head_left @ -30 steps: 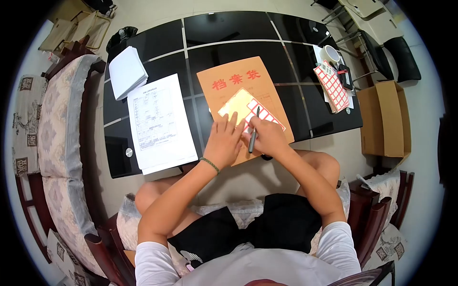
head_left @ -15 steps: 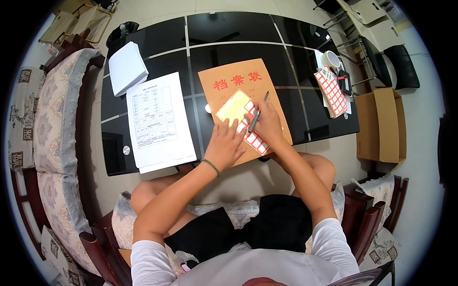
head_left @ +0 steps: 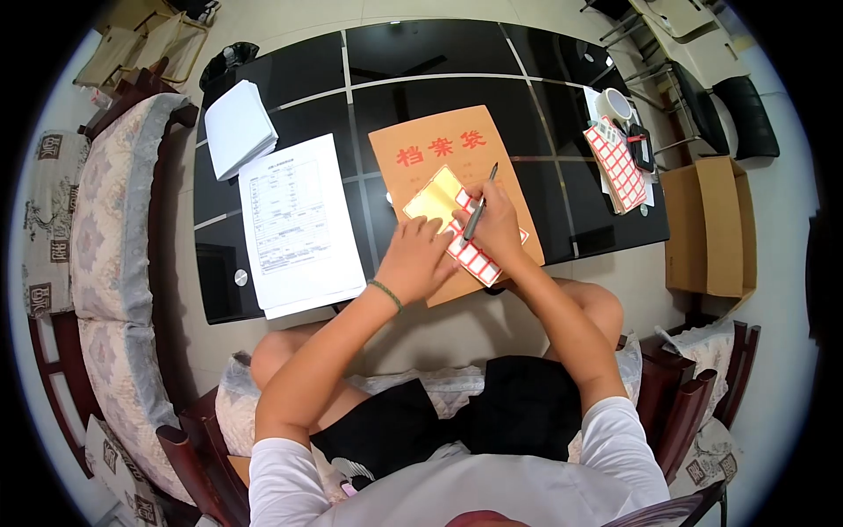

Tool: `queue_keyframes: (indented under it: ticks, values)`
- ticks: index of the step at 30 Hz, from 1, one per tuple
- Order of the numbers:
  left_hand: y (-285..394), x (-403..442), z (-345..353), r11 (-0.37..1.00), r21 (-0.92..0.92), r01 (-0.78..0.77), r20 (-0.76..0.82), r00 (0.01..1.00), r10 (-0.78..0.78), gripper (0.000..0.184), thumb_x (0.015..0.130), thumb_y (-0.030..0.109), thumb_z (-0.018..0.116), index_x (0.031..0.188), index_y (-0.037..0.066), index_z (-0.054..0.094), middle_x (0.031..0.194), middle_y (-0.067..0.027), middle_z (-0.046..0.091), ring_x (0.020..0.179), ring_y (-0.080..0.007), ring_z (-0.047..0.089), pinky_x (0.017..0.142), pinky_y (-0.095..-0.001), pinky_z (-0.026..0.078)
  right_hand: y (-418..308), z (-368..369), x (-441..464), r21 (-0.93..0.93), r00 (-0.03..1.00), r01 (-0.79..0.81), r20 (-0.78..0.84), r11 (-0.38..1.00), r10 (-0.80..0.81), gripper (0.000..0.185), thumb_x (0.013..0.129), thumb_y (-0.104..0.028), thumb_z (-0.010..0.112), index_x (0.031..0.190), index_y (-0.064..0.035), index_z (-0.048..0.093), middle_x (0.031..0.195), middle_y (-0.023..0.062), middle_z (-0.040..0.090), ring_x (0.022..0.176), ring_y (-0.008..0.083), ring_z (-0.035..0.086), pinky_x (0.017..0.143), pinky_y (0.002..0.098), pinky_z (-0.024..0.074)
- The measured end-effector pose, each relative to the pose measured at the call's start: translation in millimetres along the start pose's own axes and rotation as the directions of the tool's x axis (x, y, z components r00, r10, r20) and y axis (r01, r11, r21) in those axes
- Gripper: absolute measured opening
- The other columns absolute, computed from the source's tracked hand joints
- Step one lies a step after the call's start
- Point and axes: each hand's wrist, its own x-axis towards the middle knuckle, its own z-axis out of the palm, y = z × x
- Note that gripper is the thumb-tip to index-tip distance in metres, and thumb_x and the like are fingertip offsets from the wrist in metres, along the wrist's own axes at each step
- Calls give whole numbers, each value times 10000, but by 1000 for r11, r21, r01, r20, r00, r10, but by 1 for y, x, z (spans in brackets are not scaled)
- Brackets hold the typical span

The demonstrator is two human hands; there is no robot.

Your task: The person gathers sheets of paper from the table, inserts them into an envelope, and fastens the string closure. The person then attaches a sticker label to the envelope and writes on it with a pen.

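A brown file envelope [head_left: 430, 132] with large red characters lies on the black table. On it rests a sheet of red-bordered label stickers [head_left: 475, 263], its yellow part [head_left: 436, 195] turned up at the upper left. My left hand [head_left: 414, 256] lies on the left side of the sheet, fingers extended and slightly bent, fingertips touching the yellow part. My right hand [head_left: 497, 221] is closed around a dark pen [head_left: 475, 218], whose lower end points down at the label sheet. The right fingertips are partly hidden, so I cannot tell whether they also pinch a label.
To the left lie a stack of printed forms [head_left: 303, 272] and a pile of white paper [head_left: 235, 132]. On the right are a tape roll [head_left: 616, 104], more red-bordered labels [head_left: 617, 167] and a small black item [head_left: 640, 151]. A cardboard box [head_left: 716, 228] stands on the floor beyond.
My left fingers have drawn back slightly and bent more on the sheet. The pen stays in my right hand, its lower end still over the labels. The whole view has shifted slightly.
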Motion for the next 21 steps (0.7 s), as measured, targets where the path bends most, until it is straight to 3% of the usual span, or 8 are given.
queue_keyframes:
  ticks: [1, 4, 5, 8, 9, 13, 16, 21]
  values:
    - [-4, 5, -7, 994, -97, 45, 30, 999, -42, 644, 905, 350, 700, 1443, 59, 499, 1460, -244, 452, 1331, -435, 420, 1118, -513, 361, -2, 0, 0, 31, 1000, -16, 13, 999, 16, 426, 736, -129, 866, 1039, -29, 583, 917, 153, 612, 883, 351, 598, 774, 453, 487]
    - [-10, 14, -24, 944, -304, 127, -409, 878, -249, 610, 879, 266, 742, 1410, 51, 531, 1417, -229, 479, 1301, -440, 428, 1122, -494, 356, -9, -1, -1, 101, 995, -80, 61, 992, 74, 407, 725, -95, 866, 1013, -32, 585, 997, 130, 670, 880, 305, 619, 758, 399, 513]
    - [-17, 18, -28, 962, -261, 83, -544, 810, -218, 544, 865, 280, 769, 1310, 12, 606, 1281, -250, 586, 1183, -425, 554, 1014, -460, 463, -12, -3, -1, 128, 997, -34, 67, 991, 26, 414, 722, -99, 864, 1021, -34, 584, 981, 129, 658, 884, 315, 613, 762, 410, 506]
    - [-30, 21, -47, 755, -598, 268, -4, 942, -337, 450, 880, 269, 772, 1206, -26, 675, 1096, -249, 689, 998, -374, 675, 888, -421, 535, -18, -3, -3, 177, 990, 106, 74, 978, -121, 427, 717, -109, 859, 1037, -44, 583, 963, 114, 640, 898, 327, 602, 778, 425, 492]
    - [-35, 21, -42, 772, -593, 230, -13, 956, -294, 366, 913, 253, 754, 1125, -43, 714, 923, -184, 743, 806, -250, 730, 750, -357, 566, -19, -3, -4, 170, 983, 154, 70, 973, -168, 425, 717, -109, 858, 1037, -48, 585, 977, 101, 647, 906, 320, 602, 784, 418, 492]
    - [-37, 22, -46, 436, -814, 384, 251, 909, -332, 274, 970, 218, 717, 1087, -29, 724, 929, -54, 748, 775, -85, 690, 676, -245, 557, -28, -12, -2, 148, 959, 277, 17, 949, -283, 405, 733, -117, 855, 1035, -64, 591, 1006, 58, 667, 942, 286, 602, 819, 390, 487]
    - [-31, 21, -55, 413, -786, 460, 345, 881, -324, 271, 973, 201, 701, 1120, -27, 702, 969, -62, 744, 821, -97, 695, 719, -262, 566, -29, -11, 0, 231, 972, 223, 27, 947, -235, 407, 742, -126, 858, 1049, -71, 597, 980, 53, 660, 970, 277, 596, 862, 387, 480]
    - [-34, 21, -38, 314, -827, 467, 379, 875, -303, 275, 982, 169, 662, 1174, -29, 673, 1059, -67, 732, 905, -100, 690, 793, -280, 564, -20, -3, -2, 275, 988, 148, 8, 950, -156, 393, 741, -117, 866, 1036, -61, 612, 927, 70, 640, 902, 266, 621, 802, 378, 512]
